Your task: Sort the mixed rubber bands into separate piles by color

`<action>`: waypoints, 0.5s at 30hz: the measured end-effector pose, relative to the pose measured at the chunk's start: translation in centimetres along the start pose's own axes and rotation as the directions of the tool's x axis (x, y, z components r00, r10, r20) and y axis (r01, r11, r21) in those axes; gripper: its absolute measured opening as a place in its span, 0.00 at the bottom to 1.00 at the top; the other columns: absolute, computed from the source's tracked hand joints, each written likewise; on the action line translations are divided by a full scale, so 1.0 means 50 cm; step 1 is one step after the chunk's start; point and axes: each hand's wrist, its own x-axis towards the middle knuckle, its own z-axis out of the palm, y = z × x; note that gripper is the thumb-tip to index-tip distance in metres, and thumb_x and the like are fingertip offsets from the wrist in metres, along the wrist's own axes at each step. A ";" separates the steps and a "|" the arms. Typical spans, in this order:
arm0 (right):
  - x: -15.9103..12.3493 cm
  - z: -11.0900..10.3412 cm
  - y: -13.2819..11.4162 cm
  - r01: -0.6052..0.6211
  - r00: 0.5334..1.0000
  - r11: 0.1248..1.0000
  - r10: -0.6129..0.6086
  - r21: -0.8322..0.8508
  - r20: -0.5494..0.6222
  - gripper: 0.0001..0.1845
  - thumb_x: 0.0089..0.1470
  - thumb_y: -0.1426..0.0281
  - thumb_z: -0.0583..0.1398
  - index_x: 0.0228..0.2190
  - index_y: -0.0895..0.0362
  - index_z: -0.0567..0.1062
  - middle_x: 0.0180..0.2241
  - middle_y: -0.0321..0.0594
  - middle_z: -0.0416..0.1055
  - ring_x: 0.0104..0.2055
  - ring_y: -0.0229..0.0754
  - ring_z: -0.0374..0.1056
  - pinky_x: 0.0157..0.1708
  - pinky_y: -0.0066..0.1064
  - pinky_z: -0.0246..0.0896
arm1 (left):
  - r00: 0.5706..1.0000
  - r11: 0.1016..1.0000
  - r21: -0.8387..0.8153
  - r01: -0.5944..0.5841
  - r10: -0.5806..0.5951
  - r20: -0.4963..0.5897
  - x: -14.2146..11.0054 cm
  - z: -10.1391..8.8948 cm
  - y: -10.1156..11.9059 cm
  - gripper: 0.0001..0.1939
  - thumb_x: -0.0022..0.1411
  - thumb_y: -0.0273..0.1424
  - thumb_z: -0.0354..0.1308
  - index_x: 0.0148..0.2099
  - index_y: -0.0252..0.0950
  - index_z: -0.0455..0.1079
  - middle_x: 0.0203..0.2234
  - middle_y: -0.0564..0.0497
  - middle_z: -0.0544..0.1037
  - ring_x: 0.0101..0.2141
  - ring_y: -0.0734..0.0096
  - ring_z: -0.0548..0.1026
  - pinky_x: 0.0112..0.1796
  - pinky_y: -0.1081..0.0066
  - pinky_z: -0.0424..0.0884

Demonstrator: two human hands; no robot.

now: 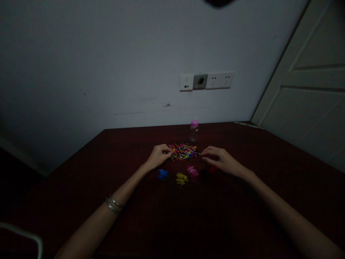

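I see the left hand [159, 155] and right hand [219, 159] pinching opposite edges of the mixed band pile [183, 151], frame centre. Whether either actually grasps a band, can't tell. Dim light: risk of miscoloured picks, or scattering into the blue [162, 174], yellow [182, 178], pink [193, 172] piles below.

A dim home room: wooden table [269, 172], wall sockets [207, 81], panelled door [309, 79].

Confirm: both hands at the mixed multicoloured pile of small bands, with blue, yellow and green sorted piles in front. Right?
Not quite. The head view shows the left hand and right hand at the mixed multicoloured pile of small bands, with small blue, yellow and pink piles, not green.
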 end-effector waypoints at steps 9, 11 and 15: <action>0.007 0.038 -0.049 0.052 0.997 0.991 -0.058 0.122 0.048 0.13 0.52 0.62 0.57 0.38 0.53 0.74 0.36 0.40 0.71 0.37 0.39 0.66 0.35 0.32 0.62 | 0.946 0.963 -0.058 -0.263 0.269 0.181 -0.031 0.030 0.112 0.08 0.56 0.27 0.54 0.32 0.34 0.75 0.25 0.50 0.72 0.26 0.76 0.67 0.27 0.76 0.62; 0.007 0.042 -0.051 0.074 0.995 0.990 -0.083 0.121 0.063 0.12 0.53 0.62 0.57 0.37 0.54 0.74 0.35 0.40 0.71 0.36 0.39 0.65 0.35 0.31 0.61 | 0.936 0.956 -0.059 -0.289 0.295 0.193 -0.037 0.038 0.113 0.08 0.56 0.28 0.54 0.32 0.35 0.74 0.26 0.50 0.72 0.27 0.76 0.67 0.28 0.76 0.62; 0.006 0.046 -0.049 0.100 0.991 0.985 -0.111 0.144 0.069 0.12 0.53 0.62 0.56 0.32 0.56 0.75 0.35 0.41 0.70 0.37 0.39 0.66 0.38 0.32 0.62 | 0.931 0.952 -0.055 -0.301 0.305 0.198 -0.044 0.049 0.112 0.08 0.57 0.30 0.54 0.33 0.35 0.75 0.26 0.49 0.72 0.27 0.75 0.68 0.28 0.76 0.63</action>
